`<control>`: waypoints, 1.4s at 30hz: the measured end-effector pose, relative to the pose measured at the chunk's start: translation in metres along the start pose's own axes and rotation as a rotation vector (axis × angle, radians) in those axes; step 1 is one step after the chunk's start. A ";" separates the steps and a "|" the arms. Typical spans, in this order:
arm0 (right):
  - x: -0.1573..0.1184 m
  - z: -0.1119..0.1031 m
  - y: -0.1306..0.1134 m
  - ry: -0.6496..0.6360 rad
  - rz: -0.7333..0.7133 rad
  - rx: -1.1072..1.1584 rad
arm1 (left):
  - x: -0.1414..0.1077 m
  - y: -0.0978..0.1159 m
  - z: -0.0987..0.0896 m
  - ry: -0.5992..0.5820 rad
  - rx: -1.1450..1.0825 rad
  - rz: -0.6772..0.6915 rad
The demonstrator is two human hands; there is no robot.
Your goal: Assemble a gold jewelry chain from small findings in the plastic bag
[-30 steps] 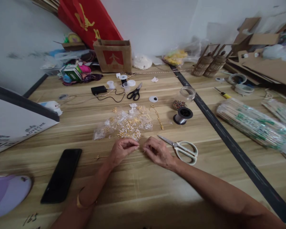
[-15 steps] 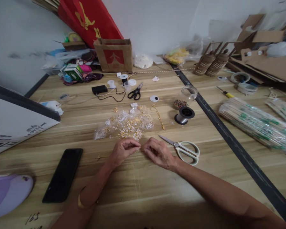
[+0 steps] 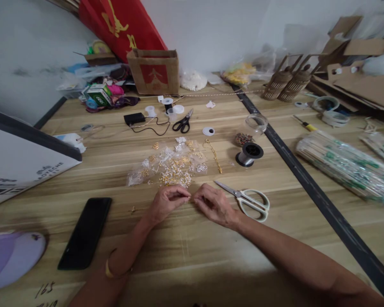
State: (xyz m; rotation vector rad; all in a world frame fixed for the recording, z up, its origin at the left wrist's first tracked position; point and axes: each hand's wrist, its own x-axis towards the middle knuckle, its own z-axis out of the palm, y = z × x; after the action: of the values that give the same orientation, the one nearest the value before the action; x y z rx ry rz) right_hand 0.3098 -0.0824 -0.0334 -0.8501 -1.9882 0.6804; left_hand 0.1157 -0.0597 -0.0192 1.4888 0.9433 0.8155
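Left hand (image 3: 168, 202) nearly closed, thumb and index tips together on what looks like a tiny piece (image 3: 189, 198), too small to identify. Right hand (image 3: 215, 205) curled, fingertips just beside the left's, slim gap between; can't tell if it's gripping anything. Tiny piece sits at the left fingertips, above the counter (image 3: 166, 264), on the near side of the pile of gold and silver bits (image 3: 176, 175). Handling, judged by looks: probably metal, next to no weight, hard, slick, easily dropped or flicked off; thin parts could bend if squeezed hard. Best hold is a light tip pinch on its edge, other end left free. Gold chain (image 3: 216, 157) beyond the right hand: light, limp, likely slippery, so take it by one end. Wire spool (image 3: 249, 154) should be stiff, likely heavier; hold by the flanges, as the wire looks thin and springy. Pale-handled scissors (image 3: 243, 198) lie right of the right hand: rigid, take by the loops, blades point away toward the pile side.
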 end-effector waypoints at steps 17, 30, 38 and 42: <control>0.000 0.000 0.000 -0.002 0.028 0.001 | 0.000 -0.001 -0.001 0.013 0.012 0.026; 0.000 -0.001 -0.001 -0.011 0.022 0.005 | 0.000 0.001 0.000 0.001 0.030 0.033; -0.001 0.000 0.001 -0.009 0.013 0.021 | 0.000 0.001 0.004 0.009 0.024 0.046; 0.000 0.000 0.000 -0.010 0.013 0.007 | 0.000 0.002 0.005 0.013 0.028 0.045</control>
State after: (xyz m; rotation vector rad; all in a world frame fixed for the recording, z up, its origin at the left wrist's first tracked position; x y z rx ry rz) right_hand 0.3098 -0.0824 -0.0339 -0.8581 -1.9897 0.6997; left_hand 0.1200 -0.0621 -0.0181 1.5357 0.9370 0.8482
